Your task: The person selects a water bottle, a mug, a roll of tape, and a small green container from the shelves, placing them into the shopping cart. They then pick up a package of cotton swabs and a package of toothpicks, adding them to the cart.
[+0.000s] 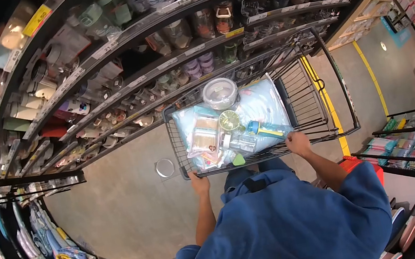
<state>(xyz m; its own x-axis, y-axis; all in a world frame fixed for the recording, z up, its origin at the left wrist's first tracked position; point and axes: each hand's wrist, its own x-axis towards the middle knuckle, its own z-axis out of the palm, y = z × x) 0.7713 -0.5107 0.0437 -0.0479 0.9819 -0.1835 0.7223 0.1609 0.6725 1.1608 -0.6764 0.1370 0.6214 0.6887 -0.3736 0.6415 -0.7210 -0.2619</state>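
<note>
Black wire cart before stocked shelves, both hands at its near side

Left hand at the near corner, fingers curled over the rim. Right hand farther along that side, beside the blue bottle; fingers bent, but from here I can't tell whether they pinch bottle or rim. Bottle lies on pale blue packages in the cart, next to a clear jar. Clear round tub farther back.

Left hand forward; right hand forward, curled.
</note>
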